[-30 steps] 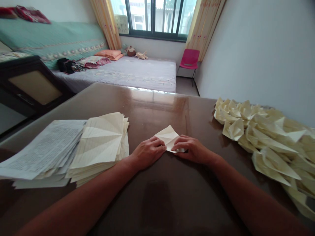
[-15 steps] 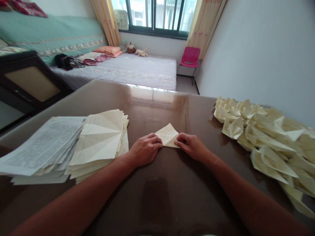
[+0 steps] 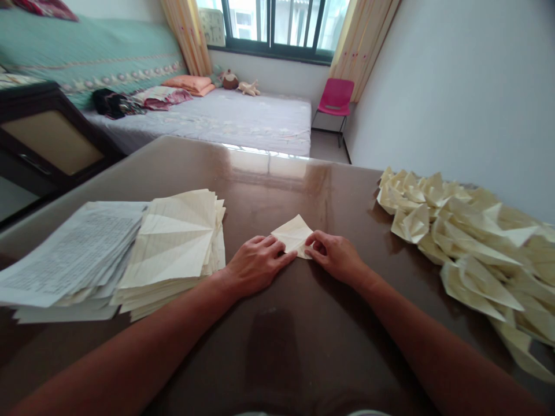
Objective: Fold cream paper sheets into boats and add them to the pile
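A small folded sheet of cream paper (image 3: pixel 295 232) lies on the brown table between my hands, one corner pointing away from me. My left hand (image 3: pixel 256 263) rests on its left side, fingers pressing the paper down and the thumb stretched along the near edge. At the right corner, my right hand (image 3: pixel 336 254) pinches the paper between thumb and curled fingers. Part of the paper's right side is hidden by those fingers.
A pile of creased cream sheets (image 3: pixel 173 237) lies to the left, beside a stack of printed white pages (image 3: pixel 82 248). Many folded paper shapes (image 3: pixel 472 242) are heaped along the right. Beyond the glossy table (image 3: pixel 269 179) are a bed (image 3: pixel 255 124) and a pink chair (image 3: pixel 336 97).
My left thumb has stretched out along the paper's near edge toward the right. My right hand has shifted slightly left over the right corner, covering more of it.
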A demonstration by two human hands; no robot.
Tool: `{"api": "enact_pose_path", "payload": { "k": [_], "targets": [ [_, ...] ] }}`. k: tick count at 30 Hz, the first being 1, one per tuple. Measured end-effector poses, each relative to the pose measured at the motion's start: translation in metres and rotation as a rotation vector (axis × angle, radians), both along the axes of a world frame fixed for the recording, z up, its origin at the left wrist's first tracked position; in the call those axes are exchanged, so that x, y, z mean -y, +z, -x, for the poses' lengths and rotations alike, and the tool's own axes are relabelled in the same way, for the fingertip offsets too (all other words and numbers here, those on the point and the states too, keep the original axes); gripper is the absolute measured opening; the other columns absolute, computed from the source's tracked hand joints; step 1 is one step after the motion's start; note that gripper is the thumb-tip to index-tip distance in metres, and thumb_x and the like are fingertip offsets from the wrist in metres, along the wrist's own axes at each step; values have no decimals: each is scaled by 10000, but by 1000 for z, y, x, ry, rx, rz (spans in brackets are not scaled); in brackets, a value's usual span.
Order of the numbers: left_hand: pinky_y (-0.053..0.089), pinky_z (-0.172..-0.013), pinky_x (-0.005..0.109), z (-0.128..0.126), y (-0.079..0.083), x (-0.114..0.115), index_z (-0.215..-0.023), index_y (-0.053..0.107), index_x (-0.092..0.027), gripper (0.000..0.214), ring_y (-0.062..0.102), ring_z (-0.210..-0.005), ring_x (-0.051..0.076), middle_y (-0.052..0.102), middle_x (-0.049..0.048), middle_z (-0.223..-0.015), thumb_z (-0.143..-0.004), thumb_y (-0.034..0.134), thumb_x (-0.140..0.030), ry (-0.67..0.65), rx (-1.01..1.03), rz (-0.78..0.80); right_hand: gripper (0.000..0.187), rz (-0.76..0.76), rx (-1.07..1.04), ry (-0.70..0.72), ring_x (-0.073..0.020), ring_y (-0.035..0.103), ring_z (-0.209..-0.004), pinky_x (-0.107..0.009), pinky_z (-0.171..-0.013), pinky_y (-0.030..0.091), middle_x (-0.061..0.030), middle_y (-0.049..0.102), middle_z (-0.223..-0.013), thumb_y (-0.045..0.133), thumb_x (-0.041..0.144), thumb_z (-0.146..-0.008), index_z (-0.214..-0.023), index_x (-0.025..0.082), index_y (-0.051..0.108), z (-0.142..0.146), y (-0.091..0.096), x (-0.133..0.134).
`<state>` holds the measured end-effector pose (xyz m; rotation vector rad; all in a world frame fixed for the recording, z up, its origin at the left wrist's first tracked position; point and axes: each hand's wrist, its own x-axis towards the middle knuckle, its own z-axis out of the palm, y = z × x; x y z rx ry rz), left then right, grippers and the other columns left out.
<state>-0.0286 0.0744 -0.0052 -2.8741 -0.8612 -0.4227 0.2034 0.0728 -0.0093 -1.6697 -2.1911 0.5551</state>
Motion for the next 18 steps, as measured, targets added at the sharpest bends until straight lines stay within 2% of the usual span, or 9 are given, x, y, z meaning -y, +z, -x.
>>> {"api": "enact_pose_path", "payload": {
  "k": [11,18],
  "targets": [
    [421,-773,336,-1,1,0,-1210,570,-282,309,531,-932,203,618,49,-987,-931,438,-271,34,-33,39,113,-156,-42,78,-144,589,-730,-254,-668,389,-5,670,-859,527,295,-882,-902,244,626,-2,-2,0],
    [415,-781,336,-2,3,2,-1214,561,-280,302,523,-956,203,612,35,-1012,-946,419,-279,66,-76,55,111,-139,3,69,-125,573,-705,-234,-644,373,7,655,-852,542,290,-874,-889,235,637,-1,-4,-2]
  ]
}}
